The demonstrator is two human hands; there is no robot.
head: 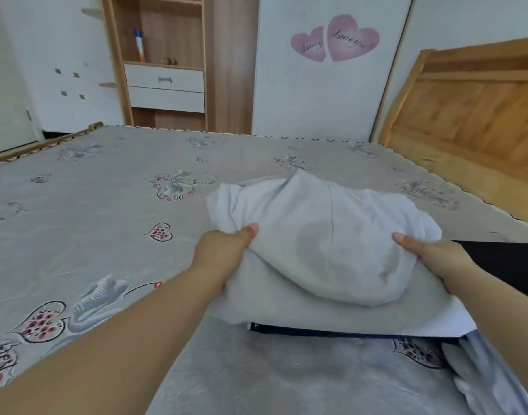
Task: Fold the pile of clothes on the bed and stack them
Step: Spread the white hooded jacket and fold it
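A pale white-grey garment [325,244] is partly folded and lifted just above the bed [113,181], its upper part bulging and rumpled. My left hand [223,253] grips its left edge, thumb on top and fingers hidden under the cloth. On the other side my right hand [430,256] holds the right edge the same way. Beneath it lies a dark navy garment [316,329], only its edge showing. A black garment [505,265] lies to the right, and more light cloth [490,381] is bunched at the lower right.
The bed sheet is grey with heart and flower prints and spreads wide to the left and far side. A wooden headboard [472,115] stands at the right. A wooden shelf unit with drawers [163,85] and a white wardrobe with pink hearts [331,70] stand behind the bed.
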